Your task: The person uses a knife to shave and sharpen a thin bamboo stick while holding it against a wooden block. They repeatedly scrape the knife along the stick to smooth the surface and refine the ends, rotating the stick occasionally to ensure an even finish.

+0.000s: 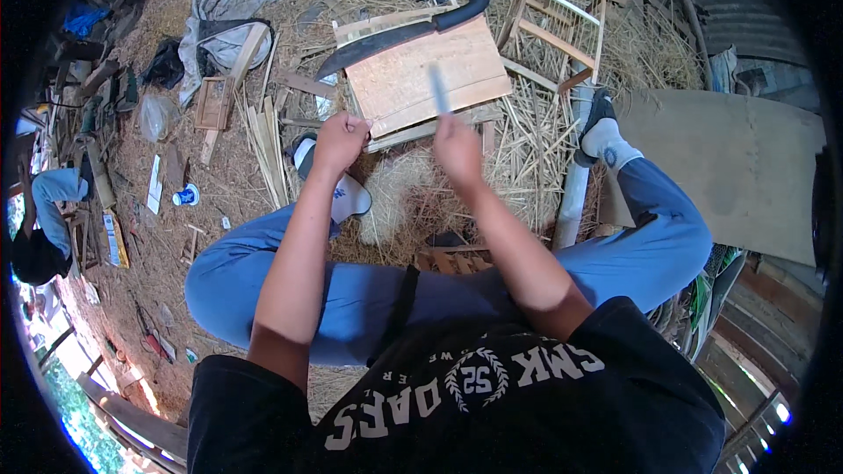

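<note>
my right hand (459, 154) is clenched around a knife (438, 88), its blurred blade pointing far over the board (413, 83). my left hand (341, 147) is curled by the board's near left corner; i cannot tell if it grips anything. the board lies ahead, a machete (386, 42) across its far part, a wooden frame (557, 41) far right.
</note>
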### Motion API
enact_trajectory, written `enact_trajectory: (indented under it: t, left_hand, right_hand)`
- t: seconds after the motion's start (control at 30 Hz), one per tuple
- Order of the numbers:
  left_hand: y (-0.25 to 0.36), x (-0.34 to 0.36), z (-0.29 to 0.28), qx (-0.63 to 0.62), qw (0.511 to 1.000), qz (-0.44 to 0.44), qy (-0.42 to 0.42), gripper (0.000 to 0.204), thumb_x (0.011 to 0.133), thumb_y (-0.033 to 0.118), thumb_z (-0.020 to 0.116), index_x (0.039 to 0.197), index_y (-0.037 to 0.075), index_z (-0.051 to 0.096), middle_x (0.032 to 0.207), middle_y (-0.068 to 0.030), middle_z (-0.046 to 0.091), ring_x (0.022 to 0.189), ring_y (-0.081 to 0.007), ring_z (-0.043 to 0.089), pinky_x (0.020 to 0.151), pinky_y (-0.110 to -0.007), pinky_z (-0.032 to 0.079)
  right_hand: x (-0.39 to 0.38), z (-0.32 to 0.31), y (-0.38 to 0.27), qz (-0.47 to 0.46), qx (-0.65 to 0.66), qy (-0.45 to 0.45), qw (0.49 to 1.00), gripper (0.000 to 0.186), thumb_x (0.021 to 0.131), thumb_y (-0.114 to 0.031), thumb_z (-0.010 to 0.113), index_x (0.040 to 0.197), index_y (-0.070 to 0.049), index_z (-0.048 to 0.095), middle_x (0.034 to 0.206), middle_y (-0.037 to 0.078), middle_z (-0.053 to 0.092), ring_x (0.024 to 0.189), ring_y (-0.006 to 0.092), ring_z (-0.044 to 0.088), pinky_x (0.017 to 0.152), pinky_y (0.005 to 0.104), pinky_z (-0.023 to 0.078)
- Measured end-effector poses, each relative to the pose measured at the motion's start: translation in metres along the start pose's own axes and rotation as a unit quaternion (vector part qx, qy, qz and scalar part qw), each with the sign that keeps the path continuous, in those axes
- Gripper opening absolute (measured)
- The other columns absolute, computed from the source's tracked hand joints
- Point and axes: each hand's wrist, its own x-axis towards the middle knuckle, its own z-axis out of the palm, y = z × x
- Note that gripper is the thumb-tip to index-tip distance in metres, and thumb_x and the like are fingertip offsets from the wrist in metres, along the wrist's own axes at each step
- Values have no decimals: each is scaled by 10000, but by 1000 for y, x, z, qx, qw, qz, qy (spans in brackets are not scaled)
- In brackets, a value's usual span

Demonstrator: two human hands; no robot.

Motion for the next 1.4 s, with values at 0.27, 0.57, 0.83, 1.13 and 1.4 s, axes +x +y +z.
enact_trajectory:
  t: [0.27,0.57,0.83,1.13,1.4]
  left_hand:
    - [-3,2,-3,6,1000,14,2,247,921,221,724,859,-11,665,717,-88,703,631,-163,651,625,-320,513]
    - [6,2,0,-29,1000,3,-8,230,922,194,734,826,-2,660,707,-67,691,607,-129,619,577,-297,487]
    - [3,0,-3,-30,999,-13,-30,221,943,203,721,863,4,665,768,-54,687,686,-114,610,661,-279,485]
    - [-8,2,-2,-21,1000,9,-7,235,950,222,718,850,16,662,745,-32,670,654,-103,583,633,-271,473]
    - [-8,7,-2,-54,998,-3,-30,208,953,201,717,900,10,655,780,-48,679,690,-110,607,661,-272,490]
  right_hand:
    - [33,-41,15,-24,-61,-18,998,442,1039,-354,454,926,0,691,871,279,692,860,471,680,751,532,531]
    - [-14,26,8,-68,-57,-26,996,460,1052,-359,456,885,19,659,792,264,671,756,462,661,728,537,504]
    - [14,0,23,-35,-18,22,999,469,1051,-384,461,903,13,661,745,242,667,696,440,659,685,527,506]
    - [22,-14,12,-19,-18,13,1000,469,1057,-352,418,947,17,686,851,276,680,820,473,666,803,523,535]
    - [-12,32,10,-74,-7,-70,995,476,1034,-410,485,931,5,695,895,282,685,832,471,670,762,512,527]
